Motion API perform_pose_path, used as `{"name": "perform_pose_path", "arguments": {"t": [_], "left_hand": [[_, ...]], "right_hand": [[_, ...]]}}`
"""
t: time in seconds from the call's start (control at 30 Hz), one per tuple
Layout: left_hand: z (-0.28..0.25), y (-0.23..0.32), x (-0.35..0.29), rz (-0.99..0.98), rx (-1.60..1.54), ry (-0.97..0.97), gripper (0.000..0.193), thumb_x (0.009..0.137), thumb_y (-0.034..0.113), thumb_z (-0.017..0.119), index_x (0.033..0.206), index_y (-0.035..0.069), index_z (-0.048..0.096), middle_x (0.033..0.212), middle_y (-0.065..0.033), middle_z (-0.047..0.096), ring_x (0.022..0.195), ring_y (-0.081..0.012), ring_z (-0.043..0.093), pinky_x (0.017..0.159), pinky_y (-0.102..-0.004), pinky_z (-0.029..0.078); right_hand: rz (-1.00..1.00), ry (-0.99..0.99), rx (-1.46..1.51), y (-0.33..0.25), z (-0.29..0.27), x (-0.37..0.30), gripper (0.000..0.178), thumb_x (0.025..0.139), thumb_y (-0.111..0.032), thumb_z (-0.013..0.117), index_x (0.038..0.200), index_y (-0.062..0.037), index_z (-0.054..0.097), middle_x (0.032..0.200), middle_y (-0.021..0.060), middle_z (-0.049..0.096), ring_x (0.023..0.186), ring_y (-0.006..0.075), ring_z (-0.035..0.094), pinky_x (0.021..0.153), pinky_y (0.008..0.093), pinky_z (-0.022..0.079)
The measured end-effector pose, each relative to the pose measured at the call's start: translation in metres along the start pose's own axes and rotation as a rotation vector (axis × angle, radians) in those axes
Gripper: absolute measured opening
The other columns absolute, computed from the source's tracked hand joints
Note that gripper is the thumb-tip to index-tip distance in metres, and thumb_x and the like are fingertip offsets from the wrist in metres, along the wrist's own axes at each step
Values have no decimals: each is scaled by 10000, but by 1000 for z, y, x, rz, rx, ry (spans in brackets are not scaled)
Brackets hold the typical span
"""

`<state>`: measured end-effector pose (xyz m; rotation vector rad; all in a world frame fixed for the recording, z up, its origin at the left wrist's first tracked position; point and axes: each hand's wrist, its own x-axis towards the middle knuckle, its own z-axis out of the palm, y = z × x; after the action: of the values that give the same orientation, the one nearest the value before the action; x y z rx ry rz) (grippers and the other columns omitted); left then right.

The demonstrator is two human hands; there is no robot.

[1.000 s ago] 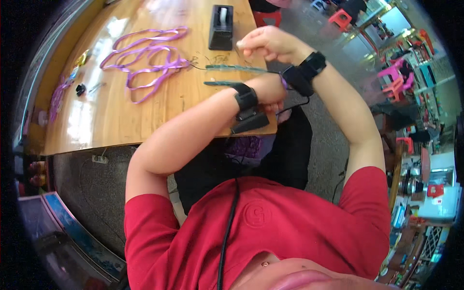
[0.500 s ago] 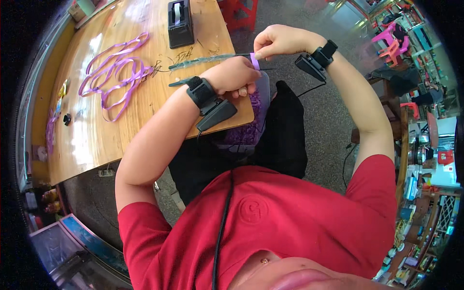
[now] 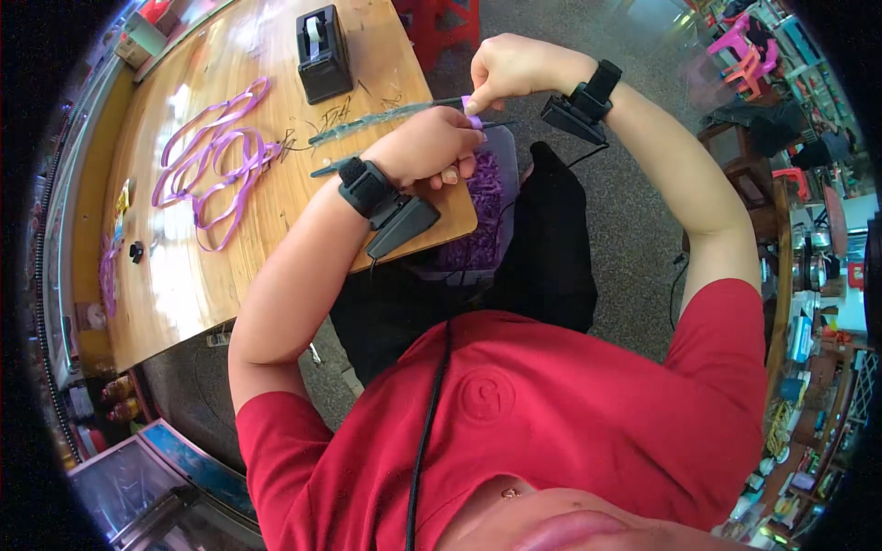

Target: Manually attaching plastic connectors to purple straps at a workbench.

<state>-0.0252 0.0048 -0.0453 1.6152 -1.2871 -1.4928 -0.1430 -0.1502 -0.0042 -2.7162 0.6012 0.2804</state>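
Note:
My left hand is closed at the corner of the wooden table, above its edge. Under and beside it show parts of a long thin dark tool, whose near length looks wrapped in clear plastic. Dark tips stick out to the right of the fingers. A short piece of purple ribbon lies across those tips, between both hands. My right hand pinches the ribbon's upper part with thumb and forefinger. What the left palm holds is largely hidden; its fingertips meet the ribbon's lower part.
Loops of purple ribbon lie on the wooden table. A black tape dispenser stands farther back, with dark thread scraps near it. Below the table corner sits a clear bin of purple pieces. A red stool stands beyond.
Both hands stay together at the ribbon, the right thumb and fingers now closer to the left hand. The whole view has shifted slightly.

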Motion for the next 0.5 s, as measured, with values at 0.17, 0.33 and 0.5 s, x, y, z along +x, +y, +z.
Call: {"name": "perform_pose_path", "arguments": {"t": [0.17, 0.33, 0.5], "left_hand": [[0, 2, 0, -14, -6, -2, 197, 981, 202, 545, 1059, 25, 585, 633, 1, 544, 432, -67, 448, 370, -232, 342], [1, 4, -4, -15, -28, -6, 214, 983, 204, 543, 1101, 28, 574, 632, 1, 544, 433, -67, 450, 369, -232, 342], [0, 5, -4, -7, -7, 7, 190, 975, 216, 532, 965, 40, 603, 670, -11, 603, 459, -89, 501, 407, -250, 396]], "right_hand": [[20, 104, -105, 1, 7, -9, 348, 746, -374, 773, 759, -36, 692, 631, 67, 663, 593, 202, 622, 565, 333, 482], [-399, 347, -95, 14, 20, -7, 209, 776, -248, 745, 749, -75, 631, 812, 47, 597, 794, 215, 619, 699, 344, 494], [-569, 237, -75, 20, 14, 0, 118, 795, -215, 709, 867, -123, 715, 971, 34, 616, 936, 228, 623, 796, 352, 506]]}}
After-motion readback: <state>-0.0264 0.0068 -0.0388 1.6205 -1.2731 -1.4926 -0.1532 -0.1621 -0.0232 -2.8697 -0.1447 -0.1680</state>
